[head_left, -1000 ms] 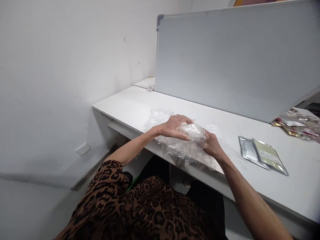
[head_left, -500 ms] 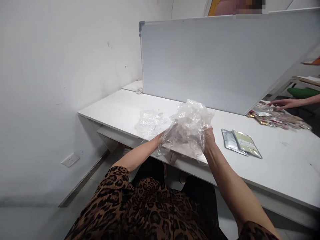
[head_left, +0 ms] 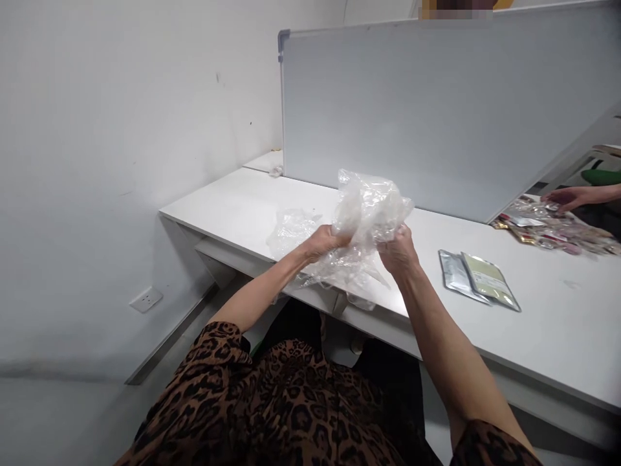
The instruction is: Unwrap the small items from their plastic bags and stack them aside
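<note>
Gripped crumpled clear plastic film (head_left: 371,202) in closed left hand (head_left: 324,243) and closed right hand (head_left: 400,251), above the white surface (head_left: 218,200), left of two overlapping foil pouches (head_left: 488,278).

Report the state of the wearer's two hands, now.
Left hand: closed, holding crumpled clear plastic film.
Right hand: closed, gripping the bunched film's other side.

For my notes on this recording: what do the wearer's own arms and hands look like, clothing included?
The left sleeve and right sleeve are brown with a black leopard print, ending around the elbows. The left hand and right hand are ungloved; no watch shows. Both are partly hidden, so rings can't be ruled out.
</note>
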`<action>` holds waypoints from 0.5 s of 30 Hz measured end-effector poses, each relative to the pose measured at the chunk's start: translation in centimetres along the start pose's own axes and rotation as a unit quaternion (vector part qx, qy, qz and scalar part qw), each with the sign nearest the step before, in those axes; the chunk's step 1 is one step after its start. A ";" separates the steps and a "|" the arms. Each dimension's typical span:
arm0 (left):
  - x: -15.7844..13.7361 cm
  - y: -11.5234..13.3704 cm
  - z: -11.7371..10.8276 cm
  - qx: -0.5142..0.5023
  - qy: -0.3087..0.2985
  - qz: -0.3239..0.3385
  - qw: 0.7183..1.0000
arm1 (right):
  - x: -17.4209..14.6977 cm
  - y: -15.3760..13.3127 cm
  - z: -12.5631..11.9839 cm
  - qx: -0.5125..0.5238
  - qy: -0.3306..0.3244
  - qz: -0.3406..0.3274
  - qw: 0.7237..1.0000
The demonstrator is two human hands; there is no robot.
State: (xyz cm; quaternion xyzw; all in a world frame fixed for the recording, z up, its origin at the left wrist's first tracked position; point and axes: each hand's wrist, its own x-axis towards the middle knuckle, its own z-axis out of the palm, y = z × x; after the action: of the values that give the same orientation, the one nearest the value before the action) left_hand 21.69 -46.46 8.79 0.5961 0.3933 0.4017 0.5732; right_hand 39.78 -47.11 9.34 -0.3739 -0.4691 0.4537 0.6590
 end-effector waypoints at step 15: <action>1.9 -2.8 -7.0 0.417 0.183 -0.090 0.886 | -2.9 5.3 -0.4 -0.424 -0.135 -0.223 0.868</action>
State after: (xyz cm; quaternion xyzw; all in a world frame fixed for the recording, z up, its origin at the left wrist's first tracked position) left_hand 15.88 -42.01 6.20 0.6579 0.6744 0.2497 0.2235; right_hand 38.38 -48.21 3.57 -0.4380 -0.7713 0.0983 0.4512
